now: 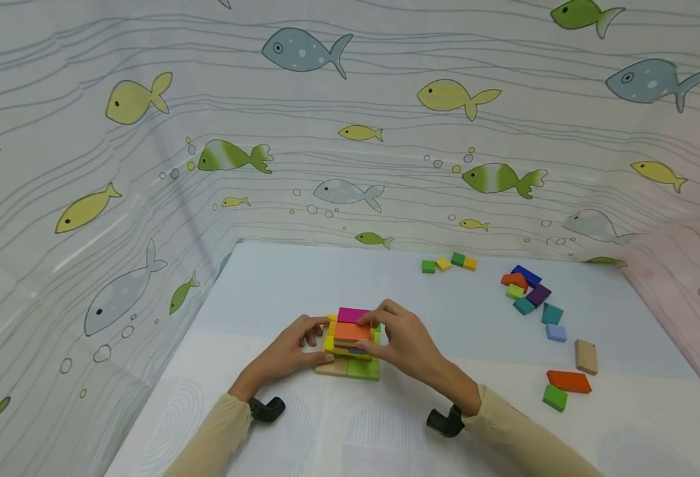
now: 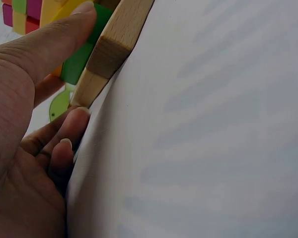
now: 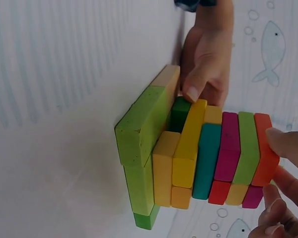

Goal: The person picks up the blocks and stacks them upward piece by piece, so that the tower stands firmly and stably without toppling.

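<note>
A tower of stacked wooden blocks [image 3: 208, 158] stands on light green blocks [image 1: 363, 369] and a plain wood block [image 1: 331, 366]. Its layers include yellow, teal, magenta and lime pieces. On top lie an orange block [image 1: 352, 331] and a magenta block [image 1: 350, 315] side by side. My right hand [image 1: 406, 338] pinches the orange block at its right end, thumb on the near side and fingers beyond. At the tower's lower left, my left hand [image 1: 287, 348] holds its thumb against a low layer and its index finger against the far side.
Back right, green and yellow blocks [image 1: 443, 264] sit in a row. Farther right lies a loose group with purple [image 1: 539, 295], blue and teal blocks. Nearer are a plain wood block [image 1: 586, 356], a red-orange block [image 1: 569, 381] and a green block [image 1: 555, 397]. Fish-print walls enclose the table.
</note>
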`<state>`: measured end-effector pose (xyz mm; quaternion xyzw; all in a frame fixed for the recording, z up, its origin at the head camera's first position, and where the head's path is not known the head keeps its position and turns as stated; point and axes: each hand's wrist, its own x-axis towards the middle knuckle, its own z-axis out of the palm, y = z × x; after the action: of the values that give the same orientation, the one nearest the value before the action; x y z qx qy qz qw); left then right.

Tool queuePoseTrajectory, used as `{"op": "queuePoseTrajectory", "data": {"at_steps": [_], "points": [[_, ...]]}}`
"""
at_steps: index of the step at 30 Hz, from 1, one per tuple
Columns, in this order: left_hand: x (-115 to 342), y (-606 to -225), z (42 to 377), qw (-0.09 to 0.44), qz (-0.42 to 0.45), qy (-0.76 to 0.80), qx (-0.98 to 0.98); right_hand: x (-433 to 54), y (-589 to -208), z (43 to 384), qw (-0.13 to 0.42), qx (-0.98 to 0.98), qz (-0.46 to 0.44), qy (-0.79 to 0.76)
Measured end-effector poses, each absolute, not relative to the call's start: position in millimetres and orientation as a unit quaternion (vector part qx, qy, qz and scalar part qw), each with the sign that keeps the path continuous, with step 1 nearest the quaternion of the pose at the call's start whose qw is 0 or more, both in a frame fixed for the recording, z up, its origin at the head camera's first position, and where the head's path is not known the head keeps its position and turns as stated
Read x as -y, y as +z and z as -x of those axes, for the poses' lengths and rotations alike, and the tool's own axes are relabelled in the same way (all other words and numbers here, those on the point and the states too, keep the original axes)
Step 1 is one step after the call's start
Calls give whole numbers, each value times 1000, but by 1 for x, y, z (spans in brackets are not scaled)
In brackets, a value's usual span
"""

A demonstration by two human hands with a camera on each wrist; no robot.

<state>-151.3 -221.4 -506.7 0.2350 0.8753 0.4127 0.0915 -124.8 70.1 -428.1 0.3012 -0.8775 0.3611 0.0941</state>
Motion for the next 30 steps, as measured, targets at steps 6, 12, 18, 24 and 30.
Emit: {"op": "queuePoseTrajectory", "data": {"at_steps": [6,12,18,24,30], "points": [[218,-504,152,96,-235,410,-876,-90,-433,126,90,867,-299,388],[216,-502,152,97,-229,408,-878,-145,-441,124,66,882,-244,398],[218,-502,151,99,-225,402,-882,-222,-455,117,82,900,-200,378],[219,-499,149,93,-223,409,-880,-293,-467,102,112,922,-154,337],[219,-500,148,97,-226,407,-880,-343,-469,78,36,948,-43,312]]}}
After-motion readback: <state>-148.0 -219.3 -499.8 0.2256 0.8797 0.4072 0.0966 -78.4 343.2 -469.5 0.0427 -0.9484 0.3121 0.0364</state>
